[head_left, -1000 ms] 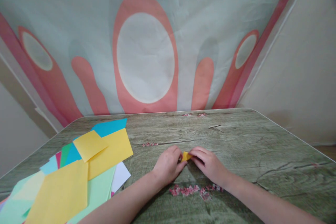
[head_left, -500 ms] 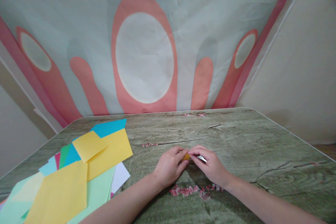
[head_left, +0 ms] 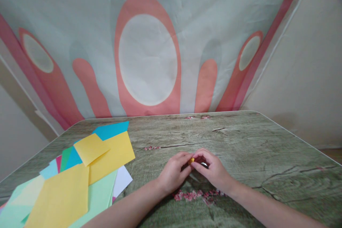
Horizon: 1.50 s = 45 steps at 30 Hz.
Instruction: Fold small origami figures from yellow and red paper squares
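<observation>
A small folded piece of yellow paper is pinched between my two hands, just above the wood-patterned table. My left hand grips its left side between thumb and fingers. From the right, my right hand closes thumb and fingertips on the same piece, the fingers arched. Most of the paper is hidden by the fingers, so its folded shape cannot be made out.
Loose sheets of coloured paper lie overlapping on the left, among them a large yellow sheet, a blue sheet and a white sheet. The table ends at a patterned backdrop.
My right fingers have curled and shifted slightly on the yellow paper, and less of it shows between the hands. My left hand has barely moved.
</observation>
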Each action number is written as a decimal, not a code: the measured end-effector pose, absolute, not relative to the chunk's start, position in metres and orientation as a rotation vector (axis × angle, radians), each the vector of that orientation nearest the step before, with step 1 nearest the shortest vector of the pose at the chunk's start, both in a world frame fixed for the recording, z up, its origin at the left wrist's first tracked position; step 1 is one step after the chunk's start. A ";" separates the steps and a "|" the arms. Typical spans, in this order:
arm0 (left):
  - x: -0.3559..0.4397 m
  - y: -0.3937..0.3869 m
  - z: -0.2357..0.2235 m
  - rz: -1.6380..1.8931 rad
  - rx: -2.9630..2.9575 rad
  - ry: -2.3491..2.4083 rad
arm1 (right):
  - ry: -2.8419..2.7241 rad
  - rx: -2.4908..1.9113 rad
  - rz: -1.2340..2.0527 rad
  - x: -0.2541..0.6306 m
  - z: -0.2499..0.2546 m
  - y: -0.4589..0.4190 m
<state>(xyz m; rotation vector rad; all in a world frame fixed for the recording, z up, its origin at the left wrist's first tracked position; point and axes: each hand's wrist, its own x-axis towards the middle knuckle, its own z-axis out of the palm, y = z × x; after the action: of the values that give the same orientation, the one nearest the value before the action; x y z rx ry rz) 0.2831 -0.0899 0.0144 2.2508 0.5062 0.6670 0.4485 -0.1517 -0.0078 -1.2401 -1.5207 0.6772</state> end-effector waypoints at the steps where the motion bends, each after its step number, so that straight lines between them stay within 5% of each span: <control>1: 0.283 -0.090 0.014 0.671 2.237 0.501 | -1.527 -1.240 0.671 0.449 -0.007 -0.152; 45: 0.285 -0.087 0.013 0.760 2.090 0.547 | -1.699 -1.156 0.474 0.451 0.002 -0.157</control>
<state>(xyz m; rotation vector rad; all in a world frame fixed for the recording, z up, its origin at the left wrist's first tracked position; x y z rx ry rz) 0.2847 -0.0869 0.0134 2.0896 0.5467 0.7597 0.4514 -0.1573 0.0020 -1.1565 -1.6990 0.4742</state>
